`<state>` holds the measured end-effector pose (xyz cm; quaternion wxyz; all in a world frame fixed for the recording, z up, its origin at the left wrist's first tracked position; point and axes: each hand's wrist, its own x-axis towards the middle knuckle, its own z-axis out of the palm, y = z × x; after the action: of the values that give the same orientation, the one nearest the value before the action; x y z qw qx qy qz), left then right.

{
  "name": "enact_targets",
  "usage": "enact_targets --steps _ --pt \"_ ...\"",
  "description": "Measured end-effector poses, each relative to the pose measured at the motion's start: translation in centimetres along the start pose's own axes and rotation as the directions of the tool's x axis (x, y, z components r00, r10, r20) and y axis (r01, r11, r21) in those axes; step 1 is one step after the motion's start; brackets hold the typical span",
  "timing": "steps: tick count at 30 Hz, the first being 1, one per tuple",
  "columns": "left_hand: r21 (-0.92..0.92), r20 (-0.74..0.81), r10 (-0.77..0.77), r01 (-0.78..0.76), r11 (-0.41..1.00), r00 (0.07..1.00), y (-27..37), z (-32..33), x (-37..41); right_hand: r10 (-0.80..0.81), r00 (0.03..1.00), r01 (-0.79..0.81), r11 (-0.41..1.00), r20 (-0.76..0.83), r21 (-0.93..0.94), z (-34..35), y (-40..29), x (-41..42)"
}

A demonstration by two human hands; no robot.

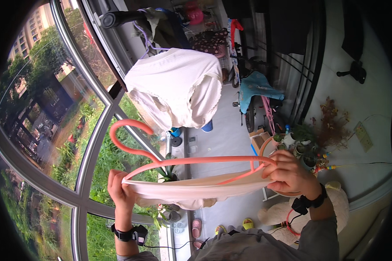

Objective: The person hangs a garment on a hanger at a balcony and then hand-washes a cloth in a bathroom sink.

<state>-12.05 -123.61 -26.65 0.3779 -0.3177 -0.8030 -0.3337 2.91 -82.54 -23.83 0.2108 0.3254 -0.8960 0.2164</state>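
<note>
Before me a coral plastic hanger (199,160) spans the view, its hook curling to the upper left. A cream cloth garment (196,192) is stretched along its lower side. My left hand (120,189) grips the garment's edge at the hanger's left end. At the other end, my right hand (285,171) holds the hanger together with the garment's right edge. Above them hangs a pair of white underpants (179,84) with scalloped leg edges, just below a lilac hanger (147,40). The hanger's lower bar is partly hidden by the cloth.
A metal-framed window (81,186) runs along the left. Potted plants (303,143) stand at the right, near a large plush toy (281,215). Farther off are a bicycle under a blue cover (258,88) and a cardboard box (259,140). Pink clogs (196,227) lie on the floor.
</note>
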Motion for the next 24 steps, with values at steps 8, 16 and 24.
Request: enact_targets --steps 8,16,24 --pt "-0.1 0.065 0.129 -0.123 0.987 0.989 -1.1 0.7 -1.3 -0.094 0.996 0.094 0.996 -0.004 -0.004 -3.1 -0.4 -0.2" --pt "-0.103 0.069 0.1 -0.092 0.99 0.993 -1.1 1.5 -0.5 0.253 0.966 -0.217 0.913 -0.06 0.345 0.5 -2.3 3.5" --pt "-0.224 0.195 -0.109 0.153 0.963 0.975 -1.7 -0.4 0.4 0.376 0.912 -0.36 0.926 -0.164 0.115 5.0 -3.1 6.3"
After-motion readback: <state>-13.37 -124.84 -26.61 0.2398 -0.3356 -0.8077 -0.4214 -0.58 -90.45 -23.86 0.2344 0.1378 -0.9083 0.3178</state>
